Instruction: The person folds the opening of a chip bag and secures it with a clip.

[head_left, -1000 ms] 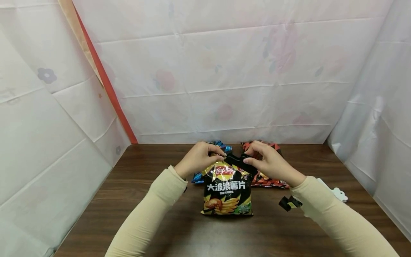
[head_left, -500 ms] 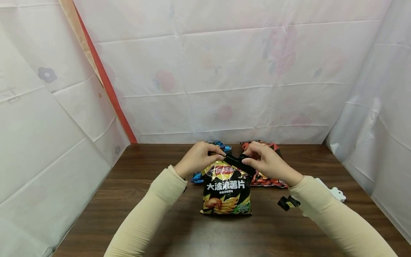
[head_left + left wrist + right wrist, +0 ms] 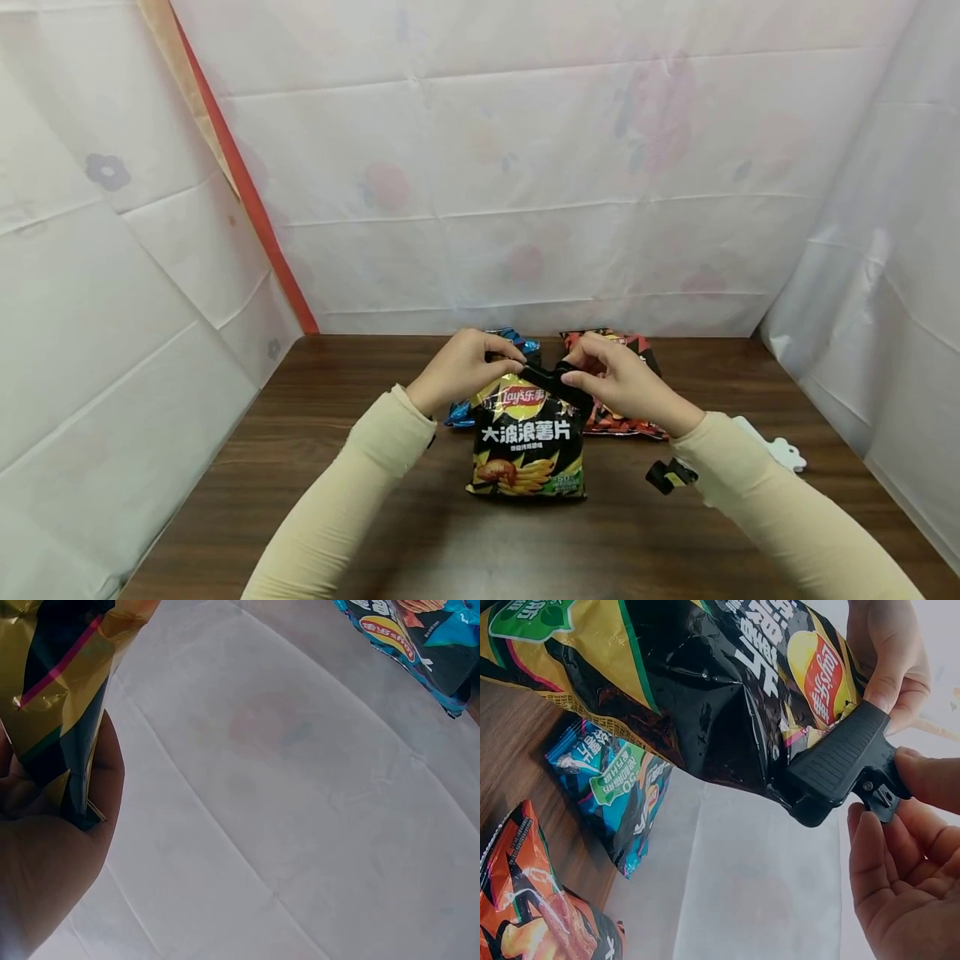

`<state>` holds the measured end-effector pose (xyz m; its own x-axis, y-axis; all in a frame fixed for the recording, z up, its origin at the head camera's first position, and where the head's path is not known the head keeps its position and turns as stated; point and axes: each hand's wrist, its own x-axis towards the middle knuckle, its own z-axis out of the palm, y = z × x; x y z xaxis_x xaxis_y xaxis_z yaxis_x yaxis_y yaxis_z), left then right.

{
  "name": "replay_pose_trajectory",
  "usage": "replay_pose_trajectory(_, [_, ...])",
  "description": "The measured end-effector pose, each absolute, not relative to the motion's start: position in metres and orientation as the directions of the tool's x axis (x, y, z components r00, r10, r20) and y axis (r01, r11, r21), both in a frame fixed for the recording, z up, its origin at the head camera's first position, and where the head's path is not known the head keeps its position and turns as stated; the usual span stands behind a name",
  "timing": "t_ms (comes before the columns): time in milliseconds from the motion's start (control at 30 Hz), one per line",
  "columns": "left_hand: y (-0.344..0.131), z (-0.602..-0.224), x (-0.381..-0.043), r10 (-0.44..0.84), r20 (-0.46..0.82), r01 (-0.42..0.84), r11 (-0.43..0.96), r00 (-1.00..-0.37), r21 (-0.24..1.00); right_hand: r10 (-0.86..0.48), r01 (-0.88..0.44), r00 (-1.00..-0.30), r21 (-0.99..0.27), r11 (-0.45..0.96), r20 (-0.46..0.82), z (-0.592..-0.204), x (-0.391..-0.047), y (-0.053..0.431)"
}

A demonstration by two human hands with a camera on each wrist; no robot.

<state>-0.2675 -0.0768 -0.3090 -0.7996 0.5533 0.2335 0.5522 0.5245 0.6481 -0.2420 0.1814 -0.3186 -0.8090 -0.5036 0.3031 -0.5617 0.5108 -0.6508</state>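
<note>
A black and yellow bag of chips [image 3: 528,437] stands upright at the middle of the table. Its top left corner is pinched between the thumb and fingers of my left hand [image 3: 472,371]. A wide black bag clip [image 3: 840,765] sits across the bag's top edge, toward the right corner. My right hand [image 3: 626,379] pinches the clip's handles, thumb on one side and fingers on the other, as the right wrist view shows. In the left wrist view, the folds of the bag [image 3: 67,682] hide part of my left fingers.
Behind the held bag lie a blue chip bag [image 3: 461,415] on the left and a red chip bag [image 3: 637,423] on the right. A white flat object with a scalloped end [image 3: 787,454] lies beyond my right sleeve. Pale curtains [image 3: 525,167] enclose the wooden table [image 3: 360,383].
My right hand has shifted slightly left, toward my left hand, with the clip in its grip. The left hand and the bag look nearly unmoved.
</note>
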Motion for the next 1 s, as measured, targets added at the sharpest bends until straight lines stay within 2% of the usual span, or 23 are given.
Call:
replay_pose_trajectory(367, [-0.0786, -0.3100, -0.2678, 0.569, 0.220, 0.551, 0.511, -0.792, 0.660, -0.497, -0.491, -0.841, -0.686, 0.536, 0.214, -0.3162, -0.2420, 0.1826])
replay_pose_trajectory(733, [-0.0788, -0.3114, -0.2697, 0.582, 0.213, 0.562, 0.522, -0.785, 0.642, -0.480, -0.476, -0.852, -0.693, 0.542, 0.211, -0.3188, -0.2426, 0.1820])
replay_pose_trajectory(1000, [-0.0789, -0.3101, -0.2685, 0.586, 0.221, 0.586, 0.561, -0.780, 0.584, -0.466, -0.455, -0.861, -0.714, 0.533, 0.201, -0.3196, -0.2425, 0.1814])
